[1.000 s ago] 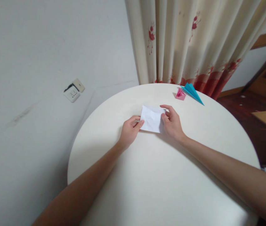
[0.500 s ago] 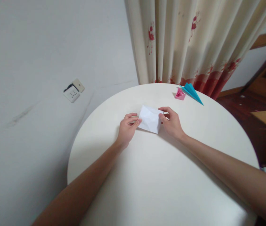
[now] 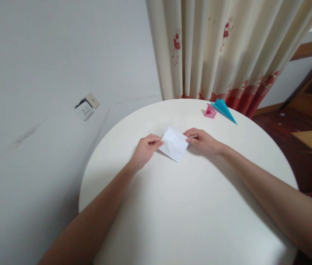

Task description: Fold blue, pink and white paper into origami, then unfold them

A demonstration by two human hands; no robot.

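Between my hands is a small white sheet of paper (image 3: 174, 144), turned like a diamond, with faint creases across it. My left hand (image 3: 145, 148) pinches its left corner between thumb and fingers. At the opposite corner, my right hand (image 3: 200, 140) grips the paper between thumb and forefinger. The sheet is low over the white round table (image 3: 183, 206) and casts a thin shadow along its lower left edge. Whether it touches the tabletop I cannot tell.
Toward the table's far right edge lie a pink folded paper piece (image 3: 210, 111) and a blue paper plane (image 3: 224, 109). A wall with a socket (image 3: 84, 110) runs along the left. Behind the table hangs a patterned curtain (image 3: 205, 51).
The paper has turned clockwise from a tilted rectangle to a diamond, its lowest corner now nearer me and further left. Both hands have shifted their hold to the side corners.
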